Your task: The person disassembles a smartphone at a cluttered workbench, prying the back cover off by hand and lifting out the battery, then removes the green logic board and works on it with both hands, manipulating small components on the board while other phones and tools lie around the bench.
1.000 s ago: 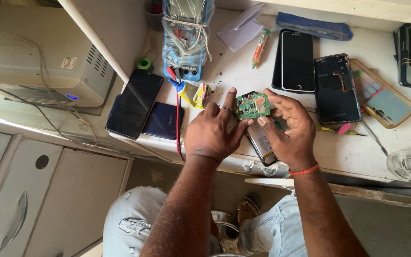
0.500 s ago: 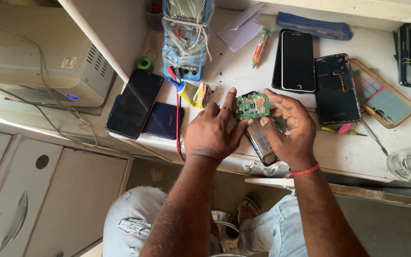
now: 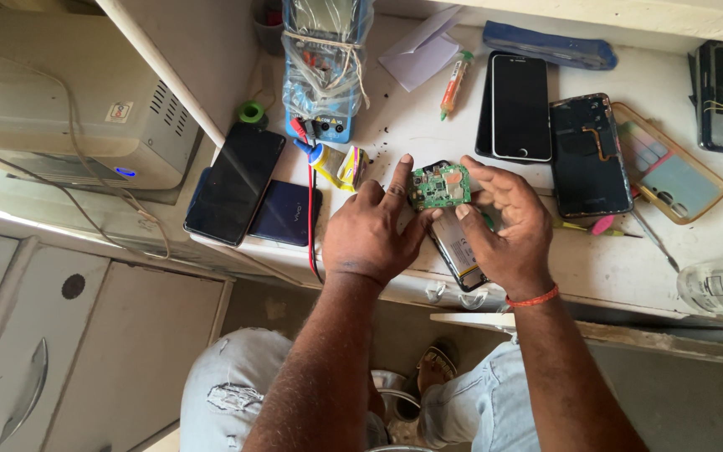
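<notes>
Both hands pinch a green circuit board [image 3: 441, 186]: left hand [image 3: 371, 234] at its left edge, right hand [image 3: 504, 226] at its right. Just below it lies an opened phone [image 3: 460, 251] (partly hidden); right of it, a black smartphone [image 3: 520, 106].

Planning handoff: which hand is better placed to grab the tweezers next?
Right, probably. The right hand sits beside the tweezers on the white bench; the left hand is farther off, steadying the green circuit board.

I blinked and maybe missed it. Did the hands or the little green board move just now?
No visible change. The left hand and right hand still pinch the green circuit board over the opened phone, and the phones on the white table lie where they were.
</notes>
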`<action>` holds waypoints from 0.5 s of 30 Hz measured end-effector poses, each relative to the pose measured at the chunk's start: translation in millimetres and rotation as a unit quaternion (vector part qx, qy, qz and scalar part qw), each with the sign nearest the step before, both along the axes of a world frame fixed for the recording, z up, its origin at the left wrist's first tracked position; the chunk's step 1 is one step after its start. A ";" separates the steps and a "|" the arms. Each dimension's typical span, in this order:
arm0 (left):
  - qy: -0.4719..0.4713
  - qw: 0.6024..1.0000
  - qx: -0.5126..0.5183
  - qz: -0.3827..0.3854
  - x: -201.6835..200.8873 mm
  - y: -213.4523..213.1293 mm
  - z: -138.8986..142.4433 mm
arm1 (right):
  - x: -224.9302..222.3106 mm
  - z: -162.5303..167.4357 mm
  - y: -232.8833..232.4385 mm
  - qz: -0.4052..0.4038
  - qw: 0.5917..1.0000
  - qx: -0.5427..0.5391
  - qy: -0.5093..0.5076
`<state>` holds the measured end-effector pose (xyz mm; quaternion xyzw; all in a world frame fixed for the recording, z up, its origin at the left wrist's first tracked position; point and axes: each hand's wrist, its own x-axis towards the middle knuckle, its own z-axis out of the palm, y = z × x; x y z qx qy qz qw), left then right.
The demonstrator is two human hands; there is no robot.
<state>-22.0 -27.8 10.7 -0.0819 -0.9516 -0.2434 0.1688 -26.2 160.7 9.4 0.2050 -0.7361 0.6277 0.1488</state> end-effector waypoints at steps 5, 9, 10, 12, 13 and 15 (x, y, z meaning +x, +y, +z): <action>0.005 1.000 0.008 0.003 2.0 -1.2 0.4 | 1.0 0.0 -0.8 0.001 1.000 0.000 0.000; 0.008 1.000 0.008 0.004 1.6 -0.7 2.1 | 0.7 0.8 -1.0 0.001 1.000 0.005 0.005; 0.009 1.000 0.007 0.005 1.0 -0.6 2.3 | 0.2 0.8 -0.9 0.003 1.000 0.003 0.005; 0.011 1.000 0.005 0.006 1.0 0.2 2.3 | 0.2 0.4 -0.3 0.007 1.000 0.000 0.004; 0.012 1.000 0.007 0.008 1.1 0.8 2.1 | 0.2 0.0 0.0 0.007 1.000 -0.002 0.006; 0.013 1.000 0.011 0.011 1.4 1.3 1.5 | 0.2 -0.7 0.3 0.005 1.000 -0.006 0.011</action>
